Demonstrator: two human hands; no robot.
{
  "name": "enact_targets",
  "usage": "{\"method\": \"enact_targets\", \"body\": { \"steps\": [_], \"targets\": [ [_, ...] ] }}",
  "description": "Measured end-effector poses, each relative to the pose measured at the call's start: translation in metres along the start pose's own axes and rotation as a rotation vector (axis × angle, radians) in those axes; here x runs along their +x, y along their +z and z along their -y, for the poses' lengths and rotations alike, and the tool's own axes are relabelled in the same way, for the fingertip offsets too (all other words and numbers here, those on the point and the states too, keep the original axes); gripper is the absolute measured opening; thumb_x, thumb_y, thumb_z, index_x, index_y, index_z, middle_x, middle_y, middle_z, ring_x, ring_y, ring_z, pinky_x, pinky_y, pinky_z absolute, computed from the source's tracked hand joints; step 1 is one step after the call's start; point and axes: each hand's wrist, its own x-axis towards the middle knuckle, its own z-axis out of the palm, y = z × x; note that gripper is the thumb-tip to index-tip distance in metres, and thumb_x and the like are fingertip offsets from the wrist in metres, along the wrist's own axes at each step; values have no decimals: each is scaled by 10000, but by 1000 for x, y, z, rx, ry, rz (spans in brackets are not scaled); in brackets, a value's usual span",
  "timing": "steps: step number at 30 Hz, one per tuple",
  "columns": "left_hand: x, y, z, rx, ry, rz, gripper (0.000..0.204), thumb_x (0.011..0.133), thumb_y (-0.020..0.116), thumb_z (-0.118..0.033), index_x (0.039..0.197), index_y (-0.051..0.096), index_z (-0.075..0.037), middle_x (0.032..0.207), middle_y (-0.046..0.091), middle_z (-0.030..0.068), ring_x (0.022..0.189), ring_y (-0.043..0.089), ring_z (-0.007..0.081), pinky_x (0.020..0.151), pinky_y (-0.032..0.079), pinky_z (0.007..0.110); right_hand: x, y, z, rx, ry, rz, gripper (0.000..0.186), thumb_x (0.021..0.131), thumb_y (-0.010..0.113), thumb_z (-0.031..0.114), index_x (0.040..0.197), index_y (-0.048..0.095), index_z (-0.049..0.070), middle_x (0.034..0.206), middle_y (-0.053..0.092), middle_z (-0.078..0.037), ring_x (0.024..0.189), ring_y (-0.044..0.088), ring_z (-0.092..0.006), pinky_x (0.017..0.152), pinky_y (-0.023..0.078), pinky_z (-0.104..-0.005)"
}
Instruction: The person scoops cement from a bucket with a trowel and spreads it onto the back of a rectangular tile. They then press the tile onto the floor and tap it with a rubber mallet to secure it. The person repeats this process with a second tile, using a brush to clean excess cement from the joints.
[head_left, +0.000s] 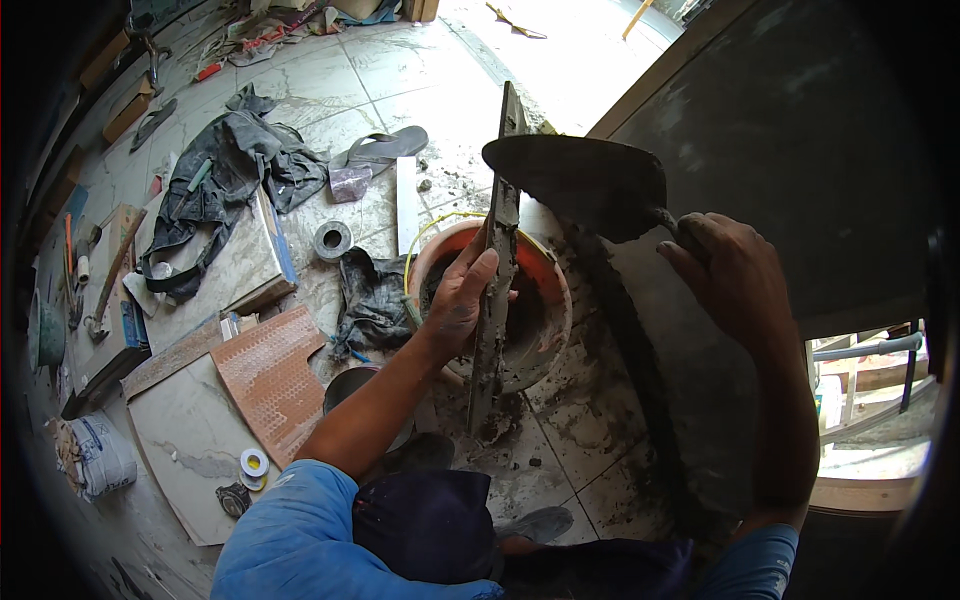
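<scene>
My left hand (462,305) is closed round a long, narrow strip of board (487,372), held on edge and smeared with grey mortar. Below it stands an orange bucket (562,300) with a yellow handle and dark, wet-looking mix inside. My right hand (728,265) grips the handle of a pointing trowel (590,180). The trowel's broad dark blade reaches left, its tip close to the upper part of the strip; whether they touch I cannot tell.
A large dark grey panel (780,150) fills the right side, with a mortar line (630,350) along its foot. Leftward lie a dark cloth (235,150), a tape roll (332,240), a flip-flop (385,148), a brown textured sheet (268,370) and tile boxes (100,350). Crumbs of mortar dot the tiled floor.
</scene>
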Motion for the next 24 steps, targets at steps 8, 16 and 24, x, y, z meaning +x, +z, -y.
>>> {"method": "enact_targets", "body": {
  "steps": [8, 16, 24],
  "targets": [
    [6, -8, -7, -560, -197, 341, 625, 1001, 420, -461, 1439, 323, -24, 1335, 502, 227, 1186, 560, 381, 953, 489, 611, 18, 50, -53, 855, 443, 100, 350, 972, 557, 339, 847, 617, 18, 605, 531, -34, 541, 525, -91, 504, 421, -276],
    [5, -14, -6, -571, -237, 350, 671, 1004, 365, -483, 1481, 251, -24, 1416, 404, 267, 1235, 498, 421, 995, 438, 631, 17, 53, -79, 1126, 384, 365, 384, 985, 516, 371, 844, 616, 28, 577, 510, -3, 466, 488, -87, 432, 409, -254],
    [20, -50, 21, -235, -120, 150, 680, 994, 374, -500, 1486, 265, -44, 1443, 383, 265, 1248, 475, 451, 1005, 431, 615, 12, 36, -78, 1016, 382, 540, 366, 975, 534, 336, 841, 629, 9, 561, 502, -1, 461, 472, -86, 443, 400, -252]
  ]
}}
